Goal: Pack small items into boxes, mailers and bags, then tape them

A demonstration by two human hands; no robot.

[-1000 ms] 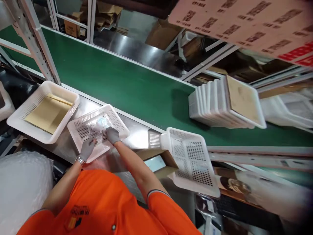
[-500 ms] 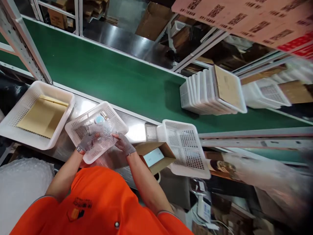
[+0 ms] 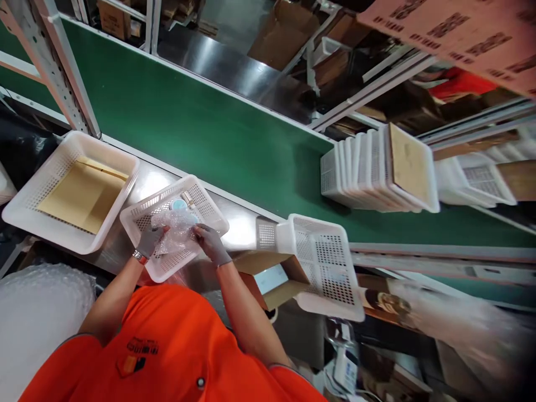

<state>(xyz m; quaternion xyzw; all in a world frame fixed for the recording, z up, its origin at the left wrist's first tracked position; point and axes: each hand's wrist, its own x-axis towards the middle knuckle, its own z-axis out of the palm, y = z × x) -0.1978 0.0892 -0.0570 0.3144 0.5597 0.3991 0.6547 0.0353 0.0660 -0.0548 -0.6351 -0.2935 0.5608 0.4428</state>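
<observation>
Both gloved hands, left hand (image 3: 149, 240) and right hand (image 3: 210, 243), pinch a crumpled sheet of bubble wrap (image 3: 176, 230) between them over the perforated white basket (image 3: 209, 215) on the steel counter (image 3: 240, 231) beside the green conveyor belt (image 3: 209, 134).

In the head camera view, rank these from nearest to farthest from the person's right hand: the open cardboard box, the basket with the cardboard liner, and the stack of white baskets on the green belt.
Measured from the right hand:
1. Open cardboard box, just to its right at the bench edge.
2. Basket with the cardboard liner, off to the left on the steel bench.
3. Stack of white baskets, far right on the green belt.
</observation>
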